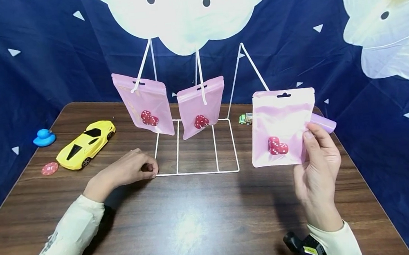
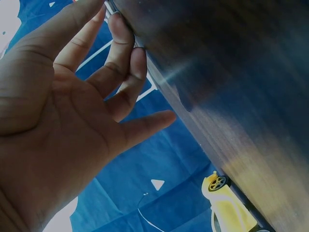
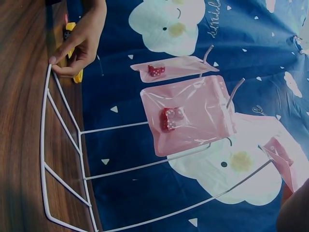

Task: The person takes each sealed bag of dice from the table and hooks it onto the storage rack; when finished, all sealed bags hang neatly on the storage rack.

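A white wire rack (image 1: 197,172) stands on the table; my left hand (image 1: 123,170) pinches its front left corner between thumb and fingertips. Pinched by its right edge, a pink zip bag (image 1: 281,114) with red dice (image 1: 277,146) inside hangs upright from my right hand (image 1: 319,165). This bag is close to the rack's right hook (image 3: 264,153); I cannot tell whether the hook passes through its slot. Two similar pink bags, one on the left hook (image 1: 146,98) and one on the middle hook (image 1: 201,99), also hold red dice.
Left of the rack lie a yellow toy car (image 1: 88,145), a blue rubber duck (image 1: 44,137) and a red chip (image 1: 50,168). A small green toy truck (image 1: 245,119) and a purple cylinder (image 1: 323,123) are on the right. A dark blue cloth (image 1: 73,66) hangs behind the table.
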Motion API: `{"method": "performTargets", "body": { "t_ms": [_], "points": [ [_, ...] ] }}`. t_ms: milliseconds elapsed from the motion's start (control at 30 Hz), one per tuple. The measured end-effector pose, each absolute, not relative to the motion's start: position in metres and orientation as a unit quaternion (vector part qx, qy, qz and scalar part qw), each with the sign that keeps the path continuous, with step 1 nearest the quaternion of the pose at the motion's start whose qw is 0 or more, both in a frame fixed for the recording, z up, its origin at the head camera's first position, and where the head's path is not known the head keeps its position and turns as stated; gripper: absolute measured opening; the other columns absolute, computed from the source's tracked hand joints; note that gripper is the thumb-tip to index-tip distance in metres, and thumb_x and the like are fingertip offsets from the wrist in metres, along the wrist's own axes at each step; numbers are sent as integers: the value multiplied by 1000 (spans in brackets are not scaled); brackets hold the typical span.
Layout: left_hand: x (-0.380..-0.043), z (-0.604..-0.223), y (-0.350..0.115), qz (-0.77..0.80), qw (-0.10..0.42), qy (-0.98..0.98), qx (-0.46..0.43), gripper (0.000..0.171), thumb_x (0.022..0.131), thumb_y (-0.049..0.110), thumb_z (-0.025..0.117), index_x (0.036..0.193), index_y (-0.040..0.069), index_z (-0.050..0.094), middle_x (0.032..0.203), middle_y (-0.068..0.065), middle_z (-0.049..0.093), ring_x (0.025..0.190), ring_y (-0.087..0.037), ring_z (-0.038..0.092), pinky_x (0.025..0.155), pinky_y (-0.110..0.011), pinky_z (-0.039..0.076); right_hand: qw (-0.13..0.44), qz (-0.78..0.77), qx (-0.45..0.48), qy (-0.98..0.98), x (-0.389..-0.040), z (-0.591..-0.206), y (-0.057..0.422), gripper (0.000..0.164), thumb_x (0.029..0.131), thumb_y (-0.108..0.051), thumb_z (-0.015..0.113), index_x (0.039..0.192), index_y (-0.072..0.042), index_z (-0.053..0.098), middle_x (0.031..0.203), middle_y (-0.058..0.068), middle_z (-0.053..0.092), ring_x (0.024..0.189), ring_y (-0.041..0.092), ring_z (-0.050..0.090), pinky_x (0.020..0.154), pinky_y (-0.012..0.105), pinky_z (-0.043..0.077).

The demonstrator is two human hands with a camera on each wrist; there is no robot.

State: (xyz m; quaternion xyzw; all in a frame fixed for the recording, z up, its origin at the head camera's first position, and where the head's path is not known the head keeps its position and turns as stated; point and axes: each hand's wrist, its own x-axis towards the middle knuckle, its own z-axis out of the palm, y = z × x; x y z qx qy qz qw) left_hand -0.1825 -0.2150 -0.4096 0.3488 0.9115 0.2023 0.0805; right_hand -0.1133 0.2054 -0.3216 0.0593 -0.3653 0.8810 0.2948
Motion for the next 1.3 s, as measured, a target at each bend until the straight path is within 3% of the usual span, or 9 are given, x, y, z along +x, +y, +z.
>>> {"method": "performTargets", "body": {
  "t_ms": [667, 1300],
  "points": [
    [-183, -407, -215, 202, 88, 912, 347, 23, 89, 11, 85, 82, 28, 70, 78, 17, 57, 76, -8, 52, 82, -40, 38, 277, 881, 60, -380, -114, -323, 201, 19, 100, 16, 61, 117, 17, 69, 121, 24, 65, 107, 27, 65, 92, 32, 60],
    [-181, -407, -213, 197, 95, 919, 328, 25, 89, 9, 83, 82, 29, 70, 79, 18, 58, 84, -14, 52, 82, -40, 39, 257, 893, 44, -366, -124, -328, 195, 17, 100, 16, 61, 113, 14, 73, 113, 20, 68, 103, 24, 68, 89, 28, 59]
  ]
}}
